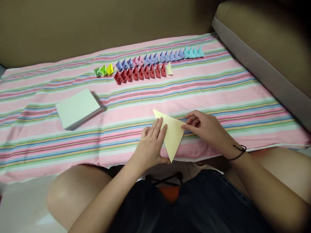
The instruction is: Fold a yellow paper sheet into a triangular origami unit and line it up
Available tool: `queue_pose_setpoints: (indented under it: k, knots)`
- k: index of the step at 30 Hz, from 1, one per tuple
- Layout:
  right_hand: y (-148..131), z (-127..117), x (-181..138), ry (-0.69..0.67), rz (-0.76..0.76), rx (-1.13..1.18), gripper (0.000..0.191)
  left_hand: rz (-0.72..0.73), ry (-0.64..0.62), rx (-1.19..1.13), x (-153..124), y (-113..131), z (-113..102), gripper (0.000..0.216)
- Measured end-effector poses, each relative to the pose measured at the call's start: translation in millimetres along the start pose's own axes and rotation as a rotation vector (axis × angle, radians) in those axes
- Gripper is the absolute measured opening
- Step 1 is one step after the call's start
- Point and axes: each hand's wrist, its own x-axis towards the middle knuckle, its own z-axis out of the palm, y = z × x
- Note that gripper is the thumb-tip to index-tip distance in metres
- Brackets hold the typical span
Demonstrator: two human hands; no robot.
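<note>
A yellow paper (173,134) folded into a triangle lies on the striped cloth (243,106), at 6 o'clock near the front edge. The left hand (150,145) lies open and flat on the paper's left side, fingers pressing down, not grabbing. The right hand (206,127) pinches the paper's corner at 3 o'clock with its fingertips. A stack of paper (77,108) sits at 9 o'clock from the hands. Rows of little folded paper shapes (150,64) stand at 12 o'clock, far back.
</note>
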Motion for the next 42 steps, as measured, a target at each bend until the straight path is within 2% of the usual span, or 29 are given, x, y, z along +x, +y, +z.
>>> queue_pose_setpoints:
  k: [4, 6, 7, 10, 12, 15, 18, 20, 22, 27, 34, 42]
  knots:
    - [-4.0, -5.4, -1.5, -0.069, 0.057, -0.014, 0.019, 0.016, -0.057, -0.135, -1.7, -11.0, -10.2, 0.124]
    - [-5.4, -4.7, -1.7, -0.088, 0.051, -0.037, 0.015, 0.030, -0.081, -0.250, -1.4, -18.1, -15.8, 0.109]
    - [-5.5, -3.9, -1.6, -0.094, 0.048, -0.049, 0.013, 0.021, -0.066, -0.313, -0.5, -21.3, -17.5, 0.095]
    - [-4.3, -1.1, -1.1, -0.075, 0.037, -0.087, 0.010, -0.054, 0.130, -0.481, 5.0, -27.9, -16.0, 0.048]
    - [-3.8, 0.9, -1.6, -0.022, -0.003, -0.119, 0.009, -0.079, 0.295, -0.526, 9.3, -29.3, -10.2, 0.030]
    - [-6.8, 6.2, -5.6, 0.079, -0.174, -0.186, 0.011, -0.078, 0.453, -0.509, 13.1, -28.8, -0.7, 0.021]
    - [-13.3, 17.4, -14.2, 0.086, -0.483, -0.250, 0.020, -0.084, 0.527, -0.462, 12.2, -28.4, 3.8, 0.022]
    - [-16.9, 27.4, -20.5, 0.006, -0.659, -0.297, 0.024, -0.070, 0.532, -0.395, 9.6, -28.8, 3.2, 0.024]
    - [-18.2, 36.7, -24.9, -0.053, -0.716, -0.343, 0.026, -0.037, 0.514, -0.318, 6.1, -29.5, 0.6, 0.026]
    - [-14.5, 46.6, -25.6, -0.087, -0.685, -0.307, 0.028, 0.046, 0.401, -0.260, -1.4, -31.5, -7.0, 0.030]
    - [-13.5, 45.9, -25.7, -0.073, -0.675, -0.300, 0.026, -0.034, 0.334, -0.065, -0.8, -35.3, -11.4, 0.030]
    - [-15.6, 45.9, -25.5, -0.077, -0.653, -0.289, 0.026, -0.160, 0.331, 0.073, 11.6, -37.4, -12.8, 0.034]
